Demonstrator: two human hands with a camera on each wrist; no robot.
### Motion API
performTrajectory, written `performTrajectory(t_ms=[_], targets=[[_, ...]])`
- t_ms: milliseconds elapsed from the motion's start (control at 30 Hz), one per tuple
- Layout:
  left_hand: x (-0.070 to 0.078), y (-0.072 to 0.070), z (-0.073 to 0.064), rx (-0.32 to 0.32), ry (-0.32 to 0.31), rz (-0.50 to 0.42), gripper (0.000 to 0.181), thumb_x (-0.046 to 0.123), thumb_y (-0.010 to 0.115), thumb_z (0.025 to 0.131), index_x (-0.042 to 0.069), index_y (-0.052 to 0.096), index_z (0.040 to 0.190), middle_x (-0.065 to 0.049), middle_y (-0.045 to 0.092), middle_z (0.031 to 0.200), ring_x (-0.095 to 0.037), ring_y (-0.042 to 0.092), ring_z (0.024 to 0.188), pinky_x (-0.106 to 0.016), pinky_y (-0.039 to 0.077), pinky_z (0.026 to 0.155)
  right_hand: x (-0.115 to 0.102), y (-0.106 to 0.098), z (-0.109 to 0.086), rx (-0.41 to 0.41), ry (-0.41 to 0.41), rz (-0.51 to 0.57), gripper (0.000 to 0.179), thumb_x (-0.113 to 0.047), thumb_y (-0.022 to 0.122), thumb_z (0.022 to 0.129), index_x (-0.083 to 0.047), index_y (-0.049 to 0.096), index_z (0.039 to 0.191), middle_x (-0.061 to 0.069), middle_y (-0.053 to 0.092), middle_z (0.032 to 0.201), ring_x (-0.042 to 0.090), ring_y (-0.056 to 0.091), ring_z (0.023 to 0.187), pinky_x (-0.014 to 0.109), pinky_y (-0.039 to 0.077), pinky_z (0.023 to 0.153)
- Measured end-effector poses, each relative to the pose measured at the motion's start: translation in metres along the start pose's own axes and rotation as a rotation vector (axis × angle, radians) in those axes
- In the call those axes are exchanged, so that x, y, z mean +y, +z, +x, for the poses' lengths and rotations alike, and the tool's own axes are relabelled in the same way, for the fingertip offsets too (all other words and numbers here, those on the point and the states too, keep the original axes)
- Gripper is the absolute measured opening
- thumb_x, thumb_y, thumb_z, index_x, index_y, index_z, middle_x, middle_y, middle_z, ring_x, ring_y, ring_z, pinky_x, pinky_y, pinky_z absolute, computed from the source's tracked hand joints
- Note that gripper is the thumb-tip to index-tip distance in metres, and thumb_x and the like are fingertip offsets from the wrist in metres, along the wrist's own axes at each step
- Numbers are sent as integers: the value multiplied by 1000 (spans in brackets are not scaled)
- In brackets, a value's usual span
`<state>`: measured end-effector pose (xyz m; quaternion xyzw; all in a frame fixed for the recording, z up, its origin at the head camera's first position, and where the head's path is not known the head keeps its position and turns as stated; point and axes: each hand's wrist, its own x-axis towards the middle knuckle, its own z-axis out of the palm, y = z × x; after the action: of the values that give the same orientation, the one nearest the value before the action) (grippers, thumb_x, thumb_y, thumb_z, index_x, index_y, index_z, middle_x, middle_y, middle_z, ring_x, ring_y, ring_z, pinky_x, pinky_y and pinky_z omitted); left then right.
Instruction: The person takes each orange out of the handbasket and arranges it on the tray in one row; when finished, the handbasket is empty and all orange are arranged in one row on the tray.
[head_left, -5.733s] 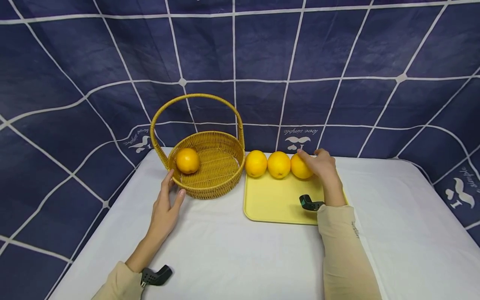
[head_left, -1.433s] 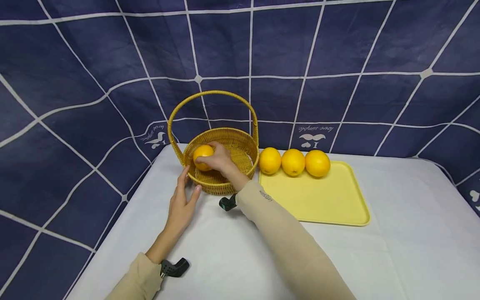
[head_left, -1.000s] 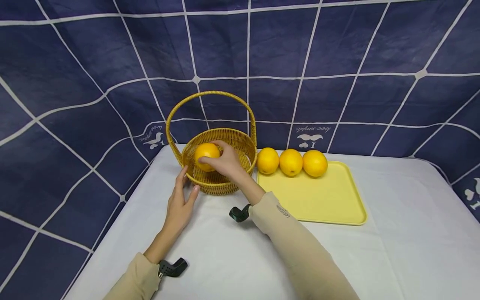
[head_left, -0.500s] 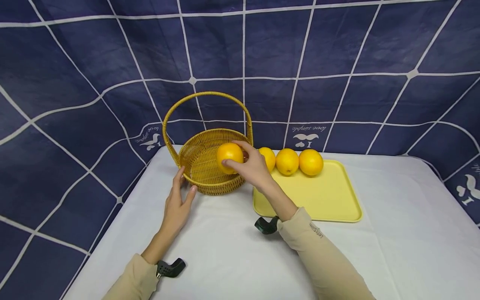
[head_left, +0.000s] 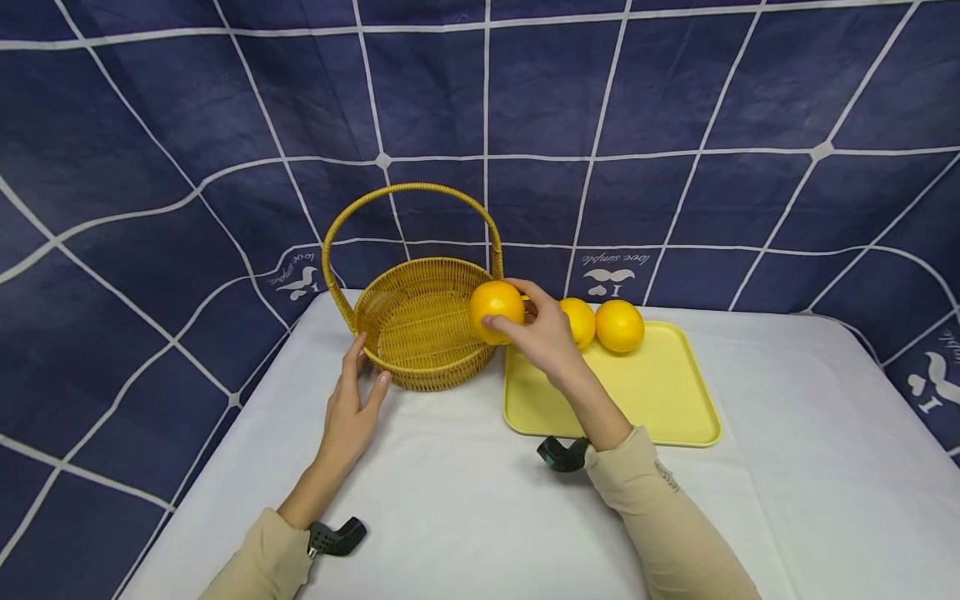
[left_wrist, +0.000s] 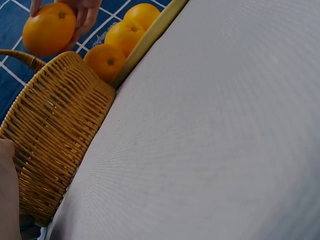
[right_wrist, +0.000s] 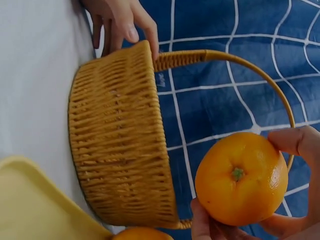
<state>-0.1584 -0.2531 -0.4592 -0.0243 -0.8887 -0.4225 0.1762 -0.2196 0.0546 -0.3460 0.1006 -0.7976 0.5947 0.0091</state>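
My right hand [head_left: 551, 340] holds an orange [head_left: 495, 312] up over the right rim of the wicker basket [head_left: 427, 379]. In the right wrist view, thumb and fingers grip that orange [right_wrist: 241, 177] round its sides, its green stem end showing. No fruit lies in the visible part of the basket's inside. With fingers extended, my left hand [head_left: 351, 421] rests against the basket's front left side. Three more oranges stand in a row at the tray's back edge; the rightmost orange [head_left: 619, 326] is fully seen, while the leftmost orange [left_wrist: 105, 62] is mostly hidden behind my right hand in the head view.
A yellow tray [head_left: 637, 400] lies just right of the basket on a white-covered table [head_left: 465, 508]. The basket's tall arched handle [head_left: 412, 188] rises above it. Behind hangs a dark blue cloth [head_left: 562, 100] with white lines.
My right hand reached from the tray into the basket, gripped the orange there, lifted it and carried it right to the basket's rim. My left hand stays at the basket.
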Motion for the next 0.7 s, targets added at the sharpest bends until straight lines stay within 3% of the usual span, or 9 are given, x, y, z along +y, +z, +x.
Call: performTrajectory(t_ms=[200,700], targets=[[2,1,-2,-2,-11,3,72,36,58,109,40,17,169,-21,41,165,-43,38,154,-71,25,122,2,-24,-3,22,47,-27,70,-30,81,89,-17,53,152,12,65,137,30,66,119,43,56,99],[0,-1,0,-5,-14,11,72,37,57,110,37,17,169,-21,41,166,-44,35,154,-73,24,122,27,-116,-30,141,102,-171,79,-40,75,97,-9,41,160,19,55,152,37,59,135,50,51,112]])
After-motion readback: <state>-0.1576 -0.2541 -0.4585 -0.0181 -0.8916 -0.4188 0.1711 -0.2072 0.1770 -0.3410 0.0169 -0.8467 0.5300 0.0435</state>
